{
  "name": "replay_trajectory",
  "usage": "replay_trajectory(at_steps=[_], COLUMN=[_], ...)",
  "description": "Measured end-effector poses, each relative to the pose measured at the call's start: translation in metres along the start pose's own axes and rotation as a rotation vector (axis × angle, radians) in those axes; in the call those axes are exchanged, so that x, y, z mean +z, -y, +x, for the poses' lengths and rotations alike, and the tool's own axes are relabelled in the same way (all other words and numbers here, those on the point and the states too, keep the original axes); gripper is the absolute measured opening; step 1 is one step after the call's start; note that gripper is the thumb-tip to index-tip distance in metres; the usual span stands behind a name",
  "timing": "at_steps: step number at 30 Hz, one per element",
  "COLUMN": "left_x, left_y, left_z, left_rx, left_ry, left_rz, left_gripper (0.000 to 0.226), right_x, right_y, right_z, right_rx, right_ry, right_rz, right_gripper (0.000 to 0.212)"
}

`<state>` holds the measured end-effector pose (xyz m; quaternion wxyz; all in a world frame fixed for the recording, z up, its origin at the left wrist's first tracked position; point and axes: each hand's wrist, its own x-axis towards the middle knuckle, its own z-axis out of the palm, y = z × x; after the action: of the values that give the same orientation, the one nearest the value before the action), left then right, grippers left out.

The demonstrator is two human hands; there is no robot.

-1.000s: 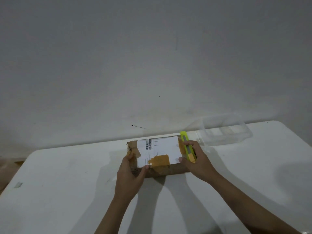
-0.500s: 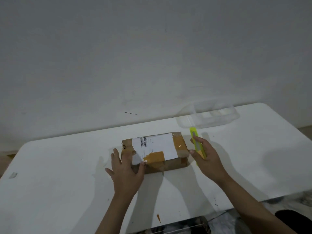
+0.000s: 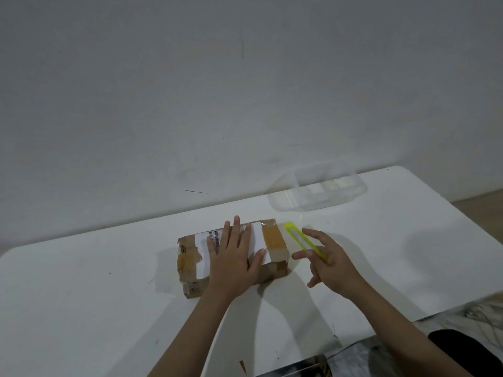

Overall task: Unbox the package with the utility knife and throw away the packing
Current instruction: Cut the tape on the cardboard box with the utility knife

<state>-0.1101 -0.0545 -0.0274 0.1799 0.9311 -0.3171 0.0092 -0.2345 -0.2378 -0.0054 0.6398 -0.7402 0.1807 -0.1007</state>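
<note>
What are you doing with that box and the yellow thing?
A person is getting ready to open a taped cardboard package on a white table. The left hand lies flat on top of it, over the white shipping label. The right hand holds a yellow-green utility knife just to the right of the box. The tape looks uncut so far. A clear plastic container sits further back.

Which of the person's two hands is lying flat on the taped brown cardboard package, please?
The left hand, palm down across the white label of the taped brown cardboard package. The right hand is beside the box, loosely holding the yellow-green utility knife.
</note>
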Motion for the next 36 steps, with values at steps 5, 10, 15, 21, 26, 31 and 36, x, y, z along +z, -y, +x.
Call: replay_trajectory(at_steps=[5,10,15,21,26,31,36], left_x=[0.004,0.007,0.008,0.008,0.007,0.007,0.008], left_y=[0.003,0.005,0.005,0.004,0.004,0.005,0.006], left_z=[0.000,0.000,0.000,0.000,-0.001,-0.001,-0.001], left_rx=[0.002,0.010,0.012,0.013,0.018,0.019,0.038], left_ry=[0.001,-0.015,-0.023,-0.017,-0.019,-0.006,-0.011], left_rz=[0.032,0.038,0.042,0.043,0.033,0.027,0.056], left_gripper=[0.068,0.068,0.069,0.071,0.072,0.072,0.084], right_x=[-0.007,-0.008,-0.006,-0.006,-0.008,-0.013,-0.018], right_y=[0.005,0.001,-0.005,-0.004,0.003,0.013,0.024], right_z=[-0.001,0.001,0.002,0.006,0.008,0.011,0.020], right_rx=[0.076,0.119,0.084,0.083,0.105,0.144,0.159], right_ry=[0.094,0.129,-0.006,-0.093,-0.078,-0.015,0.002], right_rz=[0.090,0.066,0.042,-0.056,-0.077,-0.136,-0.228], right_gripper=[0.049,0.052,0.039,0.029,0.025,0.020,0.019])
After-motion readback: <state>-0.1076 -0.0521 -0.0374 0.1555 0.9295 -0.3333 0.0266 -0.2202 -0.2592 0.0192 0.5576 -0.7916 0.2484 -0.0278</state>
